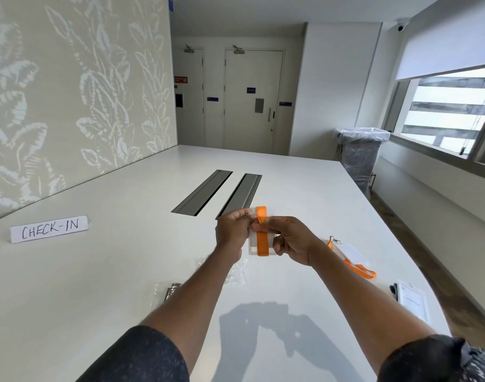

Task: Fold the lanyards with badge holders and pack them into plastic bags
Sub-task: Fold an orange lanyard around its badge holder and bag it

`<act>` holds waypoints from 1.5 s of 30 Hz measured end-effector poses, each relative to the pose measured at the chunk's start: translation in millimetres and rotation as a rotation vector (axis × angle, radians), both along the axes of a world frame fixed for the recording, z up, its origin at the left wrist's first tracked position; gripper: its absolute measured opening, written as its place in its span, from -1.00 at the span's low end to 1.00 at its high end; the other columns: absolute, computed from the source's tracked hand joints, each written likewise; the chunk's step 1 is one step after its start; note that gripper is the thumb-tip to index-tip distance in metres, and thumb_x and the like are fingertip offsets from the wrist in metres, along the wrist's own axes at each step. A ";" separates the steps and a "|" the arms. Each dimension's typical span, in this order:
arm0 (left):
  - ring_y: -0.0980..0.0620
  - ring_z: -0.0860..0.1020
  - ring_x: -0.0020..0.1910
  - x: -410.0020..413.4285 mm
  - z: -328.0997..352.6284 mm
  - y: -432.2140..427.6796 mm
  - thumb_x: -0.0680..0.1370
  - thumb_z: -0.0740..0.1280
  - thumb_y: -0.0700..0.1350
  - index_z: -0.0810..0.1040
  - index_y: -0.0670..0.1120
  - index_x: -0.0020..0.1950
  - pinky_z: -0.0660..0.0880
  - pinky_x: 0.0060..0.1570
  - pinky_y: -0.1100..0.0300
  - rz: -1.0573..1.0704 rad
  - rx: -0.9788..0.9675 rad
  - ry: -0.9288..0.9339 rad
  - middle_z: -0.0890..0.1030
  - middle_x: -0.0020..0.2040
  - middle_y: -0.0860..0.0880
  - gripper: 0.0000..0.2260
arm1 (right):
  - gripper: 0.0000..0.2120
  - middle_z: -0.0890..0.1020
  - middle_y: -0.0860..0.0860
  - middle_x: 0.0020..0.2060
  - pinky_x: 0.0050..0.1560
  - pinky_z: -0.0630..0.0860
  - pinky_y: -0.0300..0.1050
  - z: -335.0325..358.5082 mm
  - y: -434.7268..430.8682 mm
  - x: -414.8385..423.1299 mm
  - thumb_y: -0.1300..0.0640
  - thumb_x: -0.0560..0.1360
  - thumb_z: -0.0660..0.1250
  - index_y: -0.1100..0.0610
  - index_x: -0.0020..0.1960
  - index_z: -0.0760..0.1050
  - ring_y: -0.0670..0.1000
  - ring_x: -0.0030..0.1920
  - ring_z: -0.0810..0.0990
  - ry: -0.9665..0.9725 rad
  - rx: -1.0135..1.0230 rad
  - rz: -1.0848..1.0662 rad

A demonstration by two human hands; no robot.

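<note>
I hold a clear badge holder point(253, 245) above the white table, with its orange lanyard point(262, 244) wound lengthwise around it. My left hand point(231, 231) grips the holder's left edge. My right hand point(292, 241) pinches the orange strap against the holder's upper part. A second badge holder with orange lanyard point(353, 257) lies flat on the table to the right. Clear plastic bags point(236, 271) lie on the table below my hands, partly hidden by my left forearm; another bag point(168, 292) with something dark in it lies further left.
A paper sign reading CHECK-IN point(49, 229) stands at the left. Two metal cable slots point(222, 193) run along the table's middle. A printed sheet point(412, 300) lies near the right table edge. A lined bin point(361, 155) stands beyond the table by the window.
</note>
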State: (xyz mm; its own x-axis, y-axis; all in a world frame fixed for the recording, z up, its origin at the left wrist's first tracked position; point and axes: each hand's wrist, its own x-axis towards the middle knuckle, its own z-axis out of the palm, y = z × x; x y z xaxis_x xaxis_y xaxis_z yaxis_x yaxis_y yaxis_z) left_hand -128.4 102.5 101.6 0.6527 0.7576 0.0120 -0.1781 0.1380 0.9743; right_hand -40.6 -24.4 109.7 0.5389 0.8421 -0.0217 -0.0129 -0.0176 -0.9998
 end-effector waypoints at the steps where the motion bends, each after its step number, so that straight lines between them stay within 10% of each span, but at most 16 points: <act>1: -0.11 0.68 -0.05 -0.2 -1.3 0.0 0.47 0.44 -0.25 0.69 -0.09 0.01 0.62 0.06 -0.09 -0.020 0.013 0.017 0.71 -0.04 -0.13 -0.85 | -0.70 0.70 0.12 0.05 -0.47 0.40 -0.23 0.6 -1.0 1.3 0.03 0.50 0.31 0.19 0.09 0.65 -0.02 -0.53 0.43 -0.001 -0.003 0.003; 17: -0.14 0.68 -0.02 -7.3 -31.7 4.1 0.52 0.41 -0.23 0.68 -0.10 0.04 0.64 -0.03 0.04 -0.131 -0.018 0.188 0.71 -0.02 -0.14 -0.87 | -0.77 0.74 0.04 -0.12 -0.55 0.38 -0.25 -8.3 12.4 5.9 0.28 0.42 0.41 0.11 0.06 0.65 -0.05 -0.44 0.58 -0.474 -0.148 -0.262; 22: -0.04 0.67 -0.13 -14.0 -42.2 9.9 0.53 0.39 -0.24 0.68 -0.04 -0.05 0.61 -0.23 0.19 -0.143 -0.003 0.220 0.71 -0.10 -0.07 -0.87 | -0.69 0.69 -0.09 -0.02 -0.12 0.47 -0.30 -19.5 22.2 8.4 0.22 0.41 0.44 0.09 0.15 0.63 -0.15 -0.04 0.62 -0.731 -0.272 -0.292; 30: -0.07 0.63 -0.16 -19.1 -61.4 28.2 0.50 0.40 -0.24 0.70 -0.08 -0.09 0.61 -0.02 0.04 -0.173 0.142 0.290 0.71 -0.12 -0.12 -0.90 | -0.96 0.59 0.03 -0.35 -0.31 0.49 -0.18 -34.1 28.3 23.0 0.18 0.41 0.42 0.15 -0.17 0.59 0.00 -0.34 0.55 -0.260 -0.518 -0.191; 38: -0.12 0.48 -0.13 -10.2 -94.7 34.9 0.43 0.40 -0.09 0.54 -0.05 -0.18 0.34 -0.15 0.18 -0.003 0.521 0.715 0.55 -0.22 -0.08 -0.92 | -0.88 0.52 0.18 -0.20 -0.41 0.63 -0.05 -57.0 14.5 60.4 0.40 0.45 0.36 0.24 -0.22 0.49 0.16 -0.30 0.56 0.222 -0.333 -0.498; 45: -0.22 0.61 0.03 7.1 -114.9 31.0 0.34 0.47 0.19 0.53 -0.17 -0.01 0.39 -0.20 0.14 0.011 0.575 0.891 0.63 0.00 -0.18 -0.52 | -0.94 0.56 0.21 -0.20 -0.29 0.59 0.02 -80.6 15.4 72.9 0.37 0.46 0.31 0.25 -0.13 0.47 0.16 -0.29 0.57 0.376 -0.326 -0.503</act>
